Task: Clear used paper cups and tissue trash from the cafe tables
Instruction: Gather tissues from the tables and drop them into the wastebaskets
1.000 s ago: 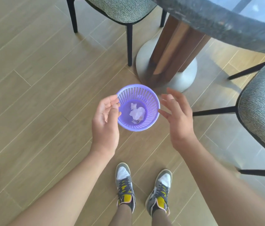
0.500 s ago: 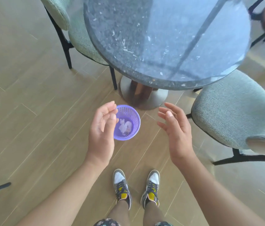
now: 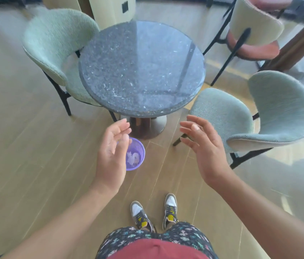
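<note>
A small purple mesh basket (image 3: 138, 146) stands on the wooden floor near the table's base, with crumpled white tissue (image 3: 133, 157) inside it. My left hand (image 3: 113, 152) hovers above the basket's left side with relaxed fingers, holding nothing and hiding part of the rim. My right hand (image 3: 203, 148) is raised to the right of the basket, fingers spread and empty. The round dark stone table (image 3: 142, 66) stands just beyond both hands, and its top shows no cups or tissue.
A pale green chair (image 3: 54, 45) is tucked in at the table's left. Another green chair (image 3: 270, 113) stands at the right, close to my right hand. A cream and pink chair (image 3: 254, 32) is at the back right. My feet (image 3: 155, 212) stand below the basket.
The view has risen and pulled back, so the whole table top and the chairs now show. The basket looks smaller and lower. Both hands stay empty and have spread further apart.
</note>
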